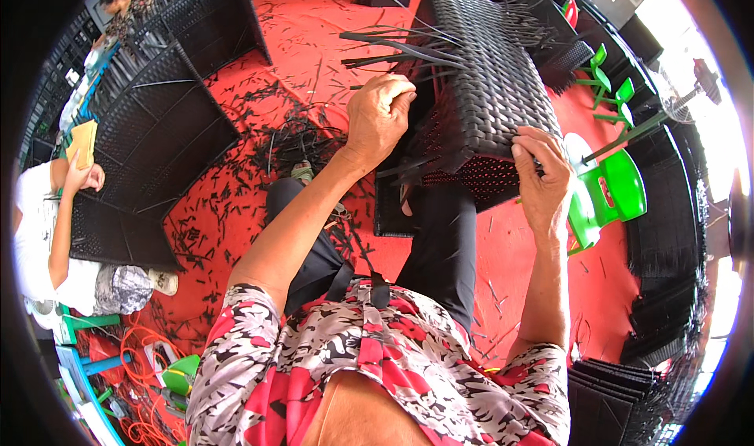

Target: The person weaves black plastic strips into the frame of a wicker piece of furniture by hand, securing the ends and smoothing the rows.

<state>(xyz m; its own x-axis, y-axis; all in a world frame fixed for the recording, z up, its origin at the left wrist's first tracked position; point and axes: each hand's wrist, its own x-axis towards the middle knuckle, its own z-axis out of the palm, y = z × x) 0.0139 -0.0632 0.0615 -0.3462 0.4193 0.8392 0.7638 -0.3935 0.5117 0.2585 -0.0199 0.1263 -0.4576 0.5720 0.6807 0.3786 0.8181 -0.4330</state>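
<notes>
A black woven wicker furniture piece stands tilted before my knees, with loose strips fanning out from its left side. My left hand is closed in a fist to the left of it. The dark end of a strip pokes out beside the knuckles, so the fist appears to hold one strip; the fingers hide most of it. My right hand grips the near right corner of the piece, fingers bent over the woven edge. Below that edge, red shows through the open mesh.
Black offcuts litter the red floor, with a tangle of strips by my left knee. Large woven panels stand at left, near a person holding a yellow item. A green chair and a fan are at right.
</notes>
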